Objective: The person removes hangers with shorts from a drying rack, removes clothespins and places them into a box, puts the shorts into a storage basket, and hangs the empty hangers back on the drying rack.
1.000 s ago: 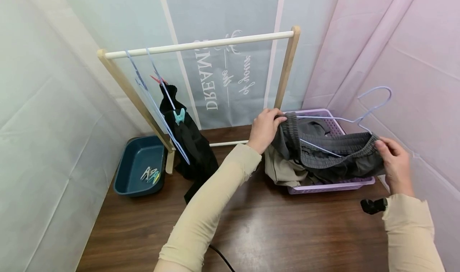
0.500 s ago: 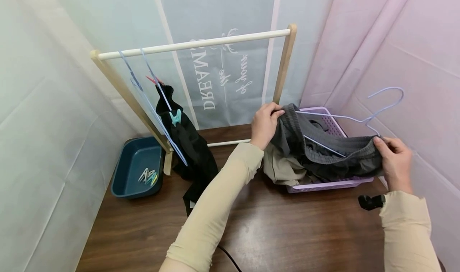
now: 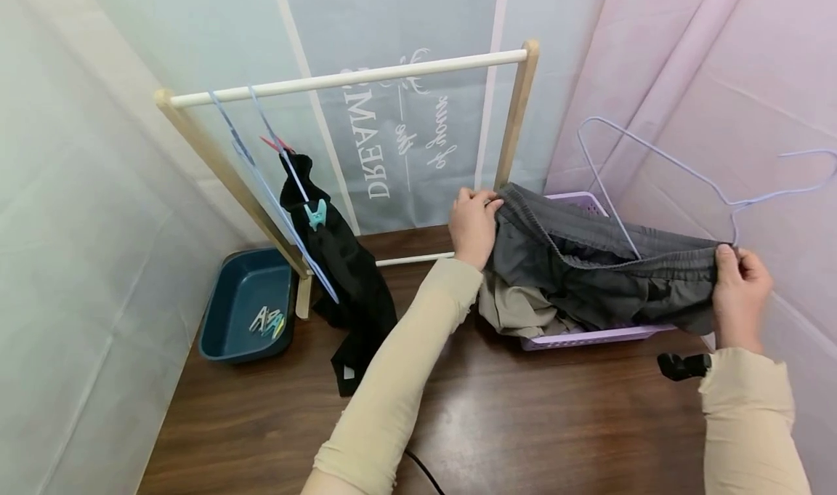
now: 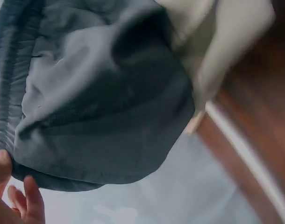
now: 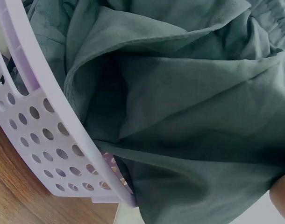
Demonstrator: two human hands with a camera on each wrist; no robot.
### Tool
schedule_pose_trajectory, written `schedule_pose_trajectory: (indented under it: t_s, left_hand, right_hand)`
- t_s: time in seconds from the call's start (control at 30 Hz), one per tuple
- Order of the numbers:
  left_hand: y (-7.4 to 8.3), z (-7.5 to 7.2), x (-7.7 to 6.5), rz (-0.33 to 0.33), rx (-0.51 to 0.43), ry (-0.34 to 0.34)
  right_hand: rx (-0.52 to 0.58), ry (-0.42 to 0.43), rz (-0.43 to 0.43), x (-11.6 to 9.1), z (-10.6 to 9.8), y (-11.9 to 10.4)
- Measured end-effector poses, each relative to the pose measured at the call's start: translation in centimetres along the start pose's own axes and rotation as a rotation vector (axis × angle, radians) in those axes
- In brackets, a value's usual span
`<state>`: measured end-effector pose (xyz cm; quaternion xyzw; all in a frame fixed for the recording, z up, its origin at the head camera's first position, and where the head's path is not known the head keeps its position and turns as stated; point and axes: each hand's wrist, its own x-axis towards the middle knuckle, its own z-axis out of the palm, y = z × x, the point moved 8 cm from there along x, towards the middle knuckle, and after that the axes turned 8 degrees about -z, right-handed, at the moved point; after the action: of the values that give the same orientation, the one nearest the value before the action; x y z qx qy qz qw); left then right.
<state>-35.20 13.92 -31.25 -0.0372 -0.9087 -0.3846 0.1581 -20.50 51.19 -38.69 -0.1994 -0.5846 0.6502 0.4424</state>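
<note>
Dark grey pants [image 3: 588,291] with an elastic waistband are stretched sideways between both hands over the purple basket [image 3: 601,337]. My left hand [image 3: 474,226] pinches the left end of the waistband. At the other end, my right hand [image 3: 741,291] grips the waistband beside a light-blue hanger [image 3: 680,166]. The hanger's left shoulder sticks up out of the waist opening, its hook points right, and its lower bar runs down into the pants. In the right wrist view the grey cloth [image 5: 198,107] drapes past the basket rim, with a fingertip at the right edge.
A wooden-ended rack with a white rail [image 3: 366,77] stands behind, carrying light-blue hangers and a black garment [image 3: 346,262] held by a teal clip [image 3: 317,214]. A dark blue tub [image 3: 225,317] with several clothespins [image 3: 267,320] sits left. Beige cloth [image 3: 516,306] overhangs the basket.
The hanger's left end has risen out of the waistband, and its hook has swung right. My right hand has shifted right, pulling the pants wider; the left still holds its end.
</note>
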Motion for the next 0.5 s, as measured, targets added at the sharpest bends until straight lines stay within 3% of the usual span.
schedule_pose_trajectory:
  t_s: [0.13, 0.2, 0.37, 0.5]
  left_hand:
    - [2.1, 0.9, -0.5, 0.067, 0.038, -0.016]
    - [3.1, 1.7, -1.0, 0.086, 0.023, -0.058]
    - [5.3, 3.5, -2.4, 0.163, -0.048, -0.164]
    - [5.7, 5.1, -3.4, 0.162, -0.110, -0.267]
  right_hand:
    - [-0.003, 0.011, 0.096, -0.3, 0.5, 0.6]
    - [0.034, 0.020, 0.141, -0.6, 0.7, 1.1]
    - [0.164, 0.039, 0.165, -0.8, 1.1, 1.5]
    - [0.210, 0.035, 0.164, -0.9, 1.3, 1.4]
